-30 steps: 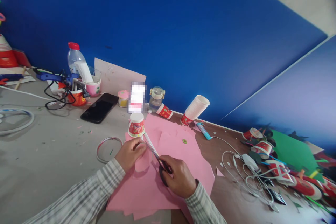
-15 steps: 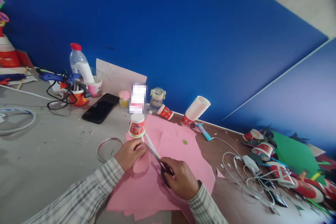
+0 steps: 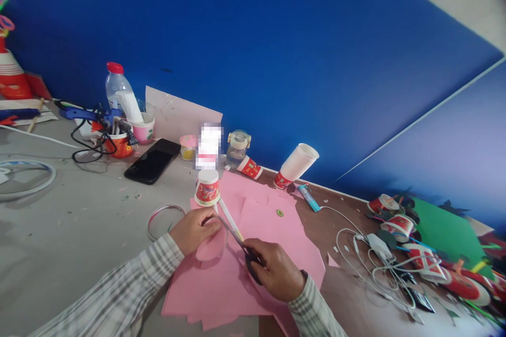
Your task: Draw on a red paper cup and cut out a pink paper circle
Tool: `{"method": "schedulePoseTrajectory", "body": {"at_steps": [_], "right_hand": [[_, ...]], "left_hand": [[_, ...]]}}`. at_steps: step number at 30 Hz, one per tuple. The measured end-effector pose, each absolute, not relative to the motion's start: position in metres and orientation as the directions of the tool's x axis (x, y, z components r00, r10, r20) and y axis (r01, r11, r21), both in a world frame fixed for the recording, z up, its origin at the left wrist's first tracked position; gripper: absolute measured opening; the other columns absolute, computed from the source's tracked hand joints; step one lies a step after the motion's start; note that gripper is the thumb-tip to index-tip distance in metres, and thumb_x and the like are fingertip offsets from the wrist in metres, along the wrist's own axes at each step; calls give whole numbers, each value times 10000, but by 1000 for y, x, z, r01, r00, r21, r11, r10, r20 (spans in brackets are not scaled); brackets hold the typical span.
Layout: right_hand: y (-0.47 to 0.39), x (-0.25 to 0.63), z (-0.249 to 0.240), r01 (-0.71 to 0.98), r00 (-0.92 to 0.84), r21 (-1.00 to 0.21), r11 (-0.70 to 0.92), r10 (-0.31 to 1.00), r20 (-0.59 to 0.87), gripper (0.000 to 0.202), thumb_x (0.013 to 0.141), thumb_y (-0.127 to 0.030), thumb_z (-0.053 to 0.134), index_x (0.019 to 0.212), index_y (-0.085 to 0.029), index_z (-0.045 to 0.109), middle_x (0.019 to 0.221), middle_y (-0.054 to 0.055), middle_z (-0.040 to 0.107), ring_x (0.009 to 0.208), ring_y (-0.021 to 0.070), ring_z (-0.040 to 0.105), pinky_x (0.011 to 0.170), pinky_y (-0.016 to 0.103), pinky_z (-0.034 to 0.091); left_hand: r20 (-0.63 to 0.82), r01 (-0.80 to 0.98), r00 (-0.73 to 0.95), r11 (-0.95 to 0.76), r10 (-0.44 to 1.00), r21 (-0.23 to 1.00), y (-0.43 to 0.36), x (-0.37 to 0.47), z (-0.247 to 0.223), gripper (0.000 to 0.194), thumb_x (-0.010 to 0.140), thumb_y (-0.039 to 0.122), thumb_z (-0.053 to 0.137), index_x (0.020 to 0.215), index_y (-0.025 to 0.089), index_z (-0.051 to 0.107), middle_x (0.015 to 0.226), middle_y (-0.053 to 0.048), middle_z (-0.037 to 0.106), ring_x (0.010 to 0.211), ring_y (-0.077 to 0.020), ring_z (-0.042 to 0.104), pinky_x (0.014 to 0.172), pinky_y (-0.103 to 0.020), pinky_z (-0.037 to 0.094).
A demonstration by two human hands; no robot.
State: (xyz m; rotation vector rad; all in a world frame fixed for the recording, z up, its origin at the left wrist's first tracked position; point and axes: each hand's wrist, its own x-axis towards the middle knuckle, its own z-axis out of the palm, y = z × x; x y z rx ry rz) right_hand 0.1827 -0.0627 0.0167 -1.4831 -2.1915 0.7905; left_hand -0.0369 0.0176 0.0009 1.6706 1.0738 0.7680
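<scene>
My left hand [image 3: 195, 230] pinches a small piece of pink paper [image 3: 211, 248] above the larger pink sheets [image 3: 272, 274]. In my right hand [image 3: 276, 269] are dark-handled scissors [image 3: 253, 264], whose blades point up and left to the paper beside my left fingertips. Whether the blades are apart is hard to tell. An upside-down red and white paper cup [image 3: 207, 189] stands just beyond my left hand. A white strip [image 3: 230, 218] lies between the cup and the scissors. A tape-like ring [image 3: 164, 218] lies left of my left hand.
A black phone [image 3: 153, 161] lies at the left, near a cup of tools [image 3: 118, 145] and a bottle [image 3: 118, 87]. Stacked paper cups [image 3: 296, 166] lean by the blue wall [image 3: 253, 52]. White cables [image 3: 375, 268] and red cups are at the right.
The scissors and my right hand have shifted slightly right and down. The small pink piece under my left hand has tilted a little and moved left.
</scene>
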Motion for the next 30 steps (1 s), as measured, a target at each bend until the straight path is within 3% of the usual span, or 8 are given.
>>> {"method": "schedulePoseTrajectory", "body": {"at_steps": [12,17,23,28,30], "right_hand": [[-64,187,21,686,-386,-689,235,920,-70,372,654,-78,513,971,-241,621,684,-12,668,567,157,574,529,203,418],[-59,195,16,700,-297,-679,221,955,5,357,649,-90,526,958,-237,629,596,-31,631,490,148,553,463,201,397],[-47,201,2,867,-17,-481,128,973,228,304,648,-211,589,947,-241,635,511,-34,618,437,170,558,440,228,375],[-39,202,-6,952,53,-307,-11,990,129,466,633,-257,605,1096,-207,579,613,26,682,579,240,629,492,261,396],[-38,202,-6,962,42,-272,-15,995,93,411,641,-282,620,1048,-220,612,685,45,680,633,247,633,519,267,408]], "left_hand": [[-29,312,475,-138,879,940,20,-42,1,190,566,383,539,487,220,483,480,92,419,508,-127,399,479,-243,305],[-27,264,464,-109,886,958,20,-41,-1,181,576,389,535,530,214,519,510,76,471,529,-139,432,493,-250,335],[7,176,354,-74,935,982,21,-37,-3,211,588,420,515,572,211,532,528,70,461,541,-138,429,510,-252,347],[-9,106,271,-20,962,994,19,-29,-5,266,543,464,530,592,204,557,523,62,472,539,-140,432,512,-259,360],[-21,89,245,-1,969,996,18,-27,-6,283,519,468,546,603,199,573,529,56,489,541,-142,434,514,-264,365]]}}
